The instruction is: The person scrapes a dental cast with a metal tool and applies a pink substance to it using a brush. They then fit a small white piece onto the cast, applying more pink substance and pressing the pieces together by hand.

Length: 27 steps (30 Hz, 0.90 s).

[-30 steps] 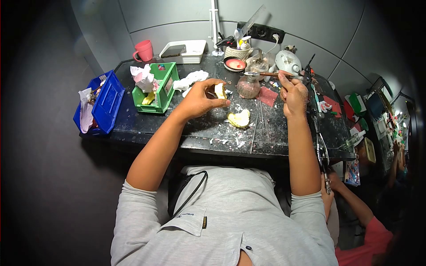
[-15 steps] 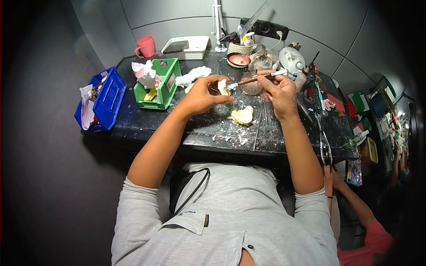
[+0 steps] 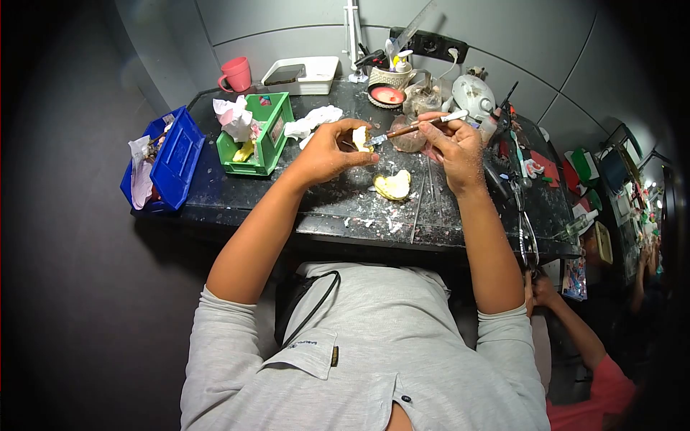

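Observation:
Between the thumb and fingers of my left hand [image 3: 332, 152] is a small pale yellow piece [image 3: 361, 138]. My right hand [image 3: 456, 149] grips a brown-handled tool [image 3: 404, 131] with a white end, and its metal tip touches or nearly touches the yellow piece. Below my hands, a second pale yellow, curved piece [image 3: 392, 186] lies on the black table [image 3: 323, 212] among white scraps.
On the left stand a blue bin [image 3: 172, 161] and a green bin [image 3: 276, 136] with crumpled paper. Behind are a pink mug [image 3: 236, 75], a white tray [image 3: 316, 77] and a tool pot [image 3: 388, 77]. Another person's arm [image 3: 581, 332] is at lower right.
The tool tip in my right hand has shifted slightly on the yellow piece. At lower right, the other person's hand has moved a little.

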Each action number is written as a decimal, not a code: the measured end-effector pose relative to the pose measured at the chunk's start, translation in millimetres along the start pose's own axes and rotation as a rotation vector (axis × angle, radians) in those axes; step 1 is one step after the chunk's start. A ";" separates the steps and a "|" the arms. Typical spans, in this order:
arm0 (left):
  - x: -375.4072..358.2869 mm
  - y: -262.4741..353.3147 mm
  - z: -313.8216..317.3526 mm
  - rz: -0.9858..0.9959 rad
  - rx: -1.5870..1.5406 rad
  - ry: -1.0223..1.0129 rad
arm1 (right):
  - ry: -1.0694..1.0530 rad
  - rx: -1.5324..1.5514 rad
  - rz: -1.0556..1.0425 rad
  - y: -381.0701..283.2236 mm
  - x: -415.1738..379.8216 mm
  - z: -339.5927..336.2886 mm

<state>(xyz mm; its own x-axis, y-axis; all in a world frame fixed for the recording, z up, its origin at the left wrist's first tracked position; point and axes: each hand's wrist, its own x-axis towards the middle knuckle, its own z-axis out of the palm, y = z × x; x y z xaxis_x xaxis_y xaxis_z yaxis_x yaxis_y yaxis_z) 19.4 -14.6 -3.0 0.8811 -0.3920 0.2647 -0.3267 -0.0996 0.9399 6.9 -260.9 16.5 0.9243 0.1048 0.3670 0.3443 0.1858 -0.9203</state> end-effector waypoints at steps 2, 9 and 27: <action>-0.4 1.8 -0.1 -0.005 0.007 -0.009 | 0.025 0.009 -0.040 -4.4 -2.1 2.5; -0.4 1.2 0.2 0.007 -0.010 -0.017 | -0.017 -0.004 -0.039 -6.3 -2.6 4.0; 0.5 2.9 -0.4 -0.013 -0.002 -0.039 | 0.360 -0.028 -0.145 4.1 24.4 -17.9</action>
<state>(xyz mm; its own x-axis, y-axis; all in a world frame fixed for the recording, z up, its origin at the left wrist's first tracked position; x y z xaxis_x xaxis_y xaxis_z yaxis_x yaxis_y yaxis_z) 19.0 -14.7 -0.1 0.8711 -0.4264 0.2438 -0.3145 -0.1030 0.9436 33.7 -275.1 19.2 0.8626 -0.2711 0.4272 0.4756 0.1463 -0.8674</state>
